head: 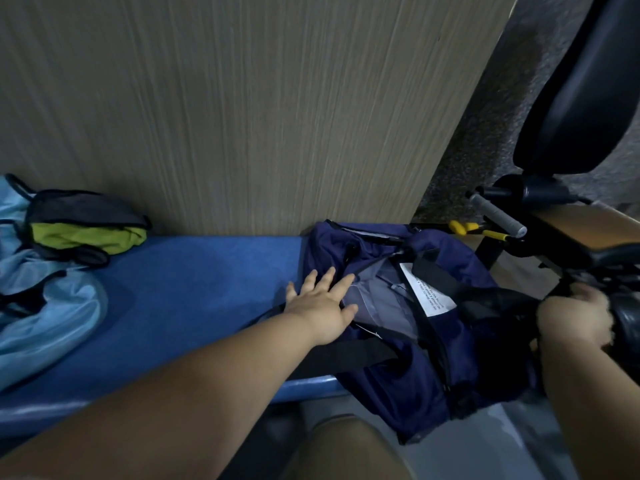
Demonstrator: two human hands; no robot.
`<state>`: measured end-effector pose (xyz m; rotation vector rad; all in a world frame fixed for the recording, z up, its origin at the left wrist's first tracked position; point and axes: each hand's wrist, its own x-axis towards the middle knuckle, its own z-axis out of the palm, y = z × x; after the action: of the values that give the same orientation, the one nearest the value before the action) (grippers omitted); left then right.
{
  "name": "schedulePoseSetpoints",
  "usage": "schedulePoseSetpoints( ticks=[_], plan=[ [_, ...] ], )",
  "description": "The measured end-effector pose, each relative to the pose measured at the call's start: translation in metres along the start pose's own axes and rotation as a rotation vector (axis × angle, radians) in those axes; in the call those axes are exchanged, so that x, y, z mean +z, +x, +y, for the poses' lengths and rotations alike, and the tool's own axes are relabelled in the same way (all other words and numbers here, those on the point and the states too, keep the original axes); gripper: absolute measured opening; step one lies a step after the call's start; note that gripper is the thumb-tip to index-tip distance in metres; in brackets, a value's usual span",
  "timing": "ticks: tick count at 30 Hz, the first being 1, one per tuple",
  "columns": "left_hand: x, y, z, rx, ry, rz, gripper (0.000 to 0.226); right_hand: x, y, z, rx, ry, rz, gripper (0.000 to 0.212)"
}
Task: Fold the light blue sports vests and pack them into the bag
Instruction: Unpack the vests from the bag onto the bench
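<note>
**Open navy bag at the bench's right end, one hand on each side**

The navy bag (pixel 398 382) sits on the right end of the blue padded bench (pixel 194 289) and sags over its front edge. Its mouth gapes upward, showing a pale grey lining and a white printed label (pixel 427 289). The light blue vests (pixel 45 317) lie unfolded in a thin, shiny, crumpled heap with dark trim at the bench's left end, well apart from the bag. A lime-green and black garment (pixel 86 230) rests on the heap's back part, against the wood-grain panel (pixel 259 116) that runs along the bench's rear edge.

The left hand (pixel 322 303) is spread flat with its fingers straight and fanned. It lies palm down on the bag's left rim, the fingertips at the edge of the opening and the thumb toward the lining. It clasps nothing.

The right hand (pixel 571 317), at the bag's right end, is blurred. Its fingers are curled in a closed grasp round dark material where a black strap (pixel 446 282) from the bag's mouth reaches it.

A black exercise machine (pixel 571 98) stands beyond the bench's right end.
</note>
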<state>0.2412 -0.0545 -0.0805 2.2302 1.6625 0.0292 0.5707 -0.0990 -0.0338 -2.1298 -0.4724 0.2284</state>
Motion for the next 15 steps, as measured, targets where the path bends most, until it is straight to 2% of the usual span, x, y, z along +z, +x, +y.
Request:
schedulePoseSetpoints(
  ticks=[2,3,4,5,6,8,9,10,11,14,15],
  plan=[
    [0.001,-0.001,-0.001,0.008,-0.007,-0.003,0.061,-0.005,-0.028,-0.014,-0.334,0.034,0.167,0.041],
    [0.002,-0.001,-0.001,0.012,-0.010,-0.004,0.061,-0.005,-0.047,-0.020,-0.534,-0.013,0.140,0.034],
    [0.002,-0.001,-0.001,0.016,-0.012,-0.006,0.061,0.002,-0.062,-0.024,-0.723,-0.037,0.035,0.028],
    [0.002,-0.001,-0.001,0.018,-0.013,-0.009,0.061,0.012,-0.073,-0.024,-0.841,-0.123,-0.140,0.029],
    [0.002,-0.001,-0.001,0.018,-0.012,-0.014,0.061,0.022,-0.079,-0.025,-0.913,-0.298,-0.304,0.040],
    [0.001,-0.002,-0.003,0.017,-0.001,-0.033,0.061,0.042,-0.087,-0.018,-0.886,-0.764,-0.526,0.075],
    [0.002,-0.002,-0.004,0.014,0.006,-0.045,0.062,0.052,-0.087,-0.011,-0.824,-0.932,-0.569,0.088],
    [0.003,-0.002,-0.005,0.010,0.012,-0.055,0.062,0.059,-0.088,-0.005,-0.782,-0.992,-0.579,0.091],
    [0.003,-0.003,-0.006,0.005,0.014,-0.065,0.063,0.063,-0.090,-0.001,-0.744,-0.971,-0.561,0.084],
    [0.006,-0.004,-0.007,-0.010,0.030,-0.080,0.064,0.066,-0.084,0.000,-0.740,-0.846,-0.487,0.044],
    [0.007,-0.004,-0.007,-0.013,0.034,-0.082,0.064,0.065,-0.084,-0.004,-0.748,-0.858,-0.502,0.040]
  ],
)
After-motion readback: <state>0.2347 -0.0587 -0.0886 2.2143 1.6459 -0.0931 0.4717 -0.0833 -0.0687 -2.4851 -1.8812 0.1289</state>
